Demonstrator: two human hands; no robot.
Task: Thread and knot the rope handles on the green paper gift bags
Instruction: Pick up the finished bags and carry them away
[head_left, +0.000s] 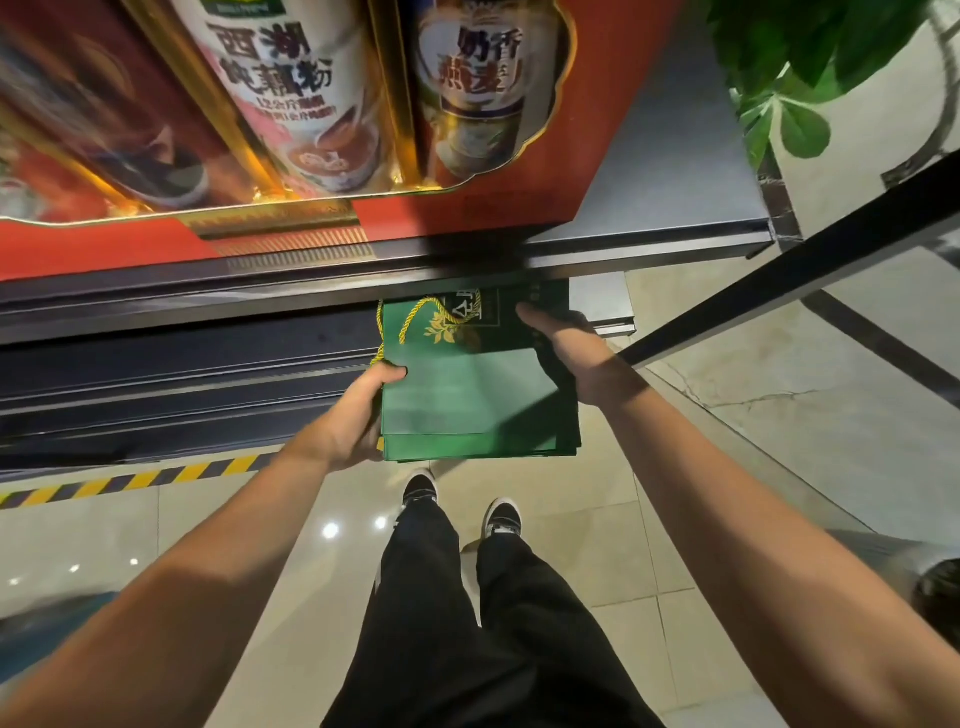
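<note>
I read 西湖纯藕粉 on the left can (291, 93) and 奶香燕麦 on the right can (480, 83); the green bag's (467, 395) gold print is illegible.

A dark metal shelf (675, 171) juts out at the top, carrying a large red gift box (467, 218) with windowed tins that overhangs its front edge; below lies a glossy beige tiled floor (597, 545); a yellow-and-black hazard strip (140, 480) lies on it at left.

We see the flat bag stack (467, 405) between both sets of fingers: left hand (353, 415) at its left edge, right hand (576, 353) at right, rope handle (415, 312) beyond left fingertips, shelf (311, 270) above.
</note>
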